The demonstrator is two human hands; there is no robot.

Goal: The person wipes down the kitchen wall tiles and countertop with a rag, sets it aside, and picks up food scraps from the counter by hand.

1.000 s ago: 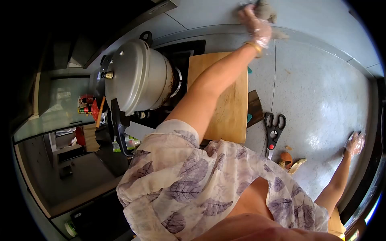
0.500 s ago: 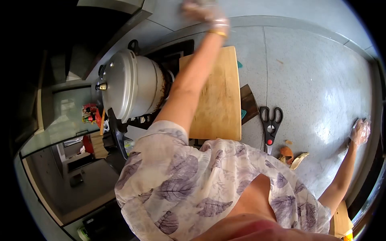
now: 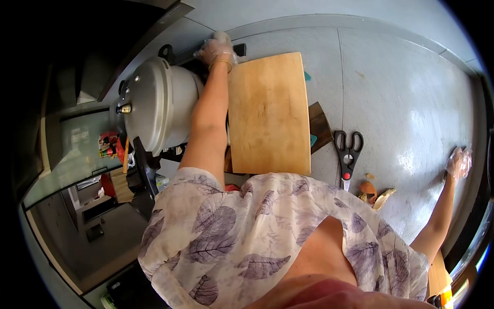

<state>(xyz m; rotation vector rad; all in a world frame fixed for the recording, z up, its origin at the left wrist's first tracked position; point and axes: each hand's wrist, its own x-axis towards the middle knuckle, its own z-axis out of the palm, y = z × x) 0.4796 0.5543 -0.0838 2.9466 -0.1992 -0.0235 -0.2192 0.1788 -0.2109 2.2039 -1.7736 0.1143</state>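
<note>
silver pot (image 3: 159, 105), wooden board (image 3: 267, 113), black-handled scissors (image 3: 347, 168) (red pivot)

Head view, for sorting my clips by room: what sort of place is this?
Probably a kitchen: a large lidded pot, a wooden board, and scissors lying on a grey counter.

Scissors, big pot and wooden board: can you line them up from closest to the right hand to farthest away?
Starting at the right hand:
1. Scissors, on the grey counter, on the side of the board toward that hand.
2. Wooden board, in the middle, between scissors and pot.
3. Big pot, farthest, over on the left.
</note>
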